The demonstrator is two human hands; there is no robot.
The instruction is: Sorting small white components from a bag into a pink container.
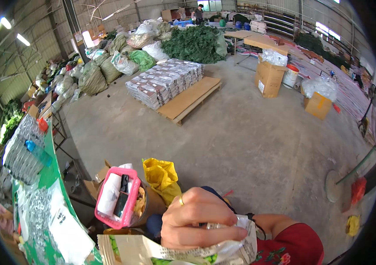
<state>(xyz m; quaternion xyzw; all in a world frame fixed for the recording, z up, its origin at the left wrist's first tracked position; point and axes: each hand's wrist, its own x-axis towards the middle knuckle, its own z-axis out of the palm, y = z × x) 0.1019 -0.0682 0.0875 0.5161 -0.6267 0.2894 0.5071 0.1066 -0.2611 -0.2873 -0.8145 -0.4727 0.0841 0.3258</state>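
A: What is the right hand (pixel 197 219) doing?

B: It is clamped on a crinkly clear packet (pixel 223 247) with a printed card top, fingers curled over the film and the thumb pressing from below. The packet sits just right of the pink basket (pixel 118 201) and a little lower, close to the person's body.

A: And the left hand?

B: Out of view, so nothing can be said of its grip.

A: Which step would you call this?

B: I judge it a handling step: the packet is held up off any surface, not set down. The film looks slippery, so any further move calls for a firm pinch and probably support from a second hand.

A: What else is by the basket?

B: A yellow bag (pixel 161 176) just to its right, and a green table (pixel 42 212) to its left.
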